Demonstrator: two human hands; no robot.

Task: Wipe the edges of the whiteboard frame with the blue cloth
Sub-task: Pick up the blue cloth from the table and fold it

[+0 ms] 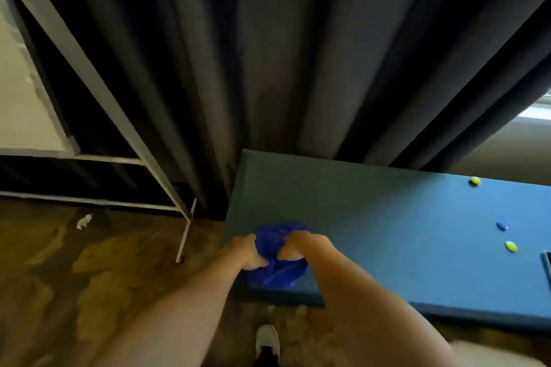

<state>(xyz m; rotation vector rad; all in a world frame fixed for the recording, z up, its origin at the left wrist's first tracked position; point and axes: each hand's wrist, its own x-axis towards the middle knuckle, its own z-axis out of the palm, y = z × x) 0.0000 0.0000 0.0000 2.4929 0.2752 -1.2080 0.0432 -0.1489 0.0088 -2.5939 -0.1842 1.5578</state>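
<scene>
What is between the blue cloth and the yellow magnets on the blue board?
In the head view, only bare blue board lies between the blue cloth and the yellow magnets.

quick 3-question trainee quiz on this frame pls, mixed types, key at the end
1. True or false: only the right hand grips the blue cloth.
2. Where is the cloth? A) on the floor B) over the near left corner of the blue table C) on the whiteboard frame
3. Fill in: the whiteboard frame stands to the ___ of the table.

Key
1. False: the left hand grips it too.
2. B
3. left
</scene>
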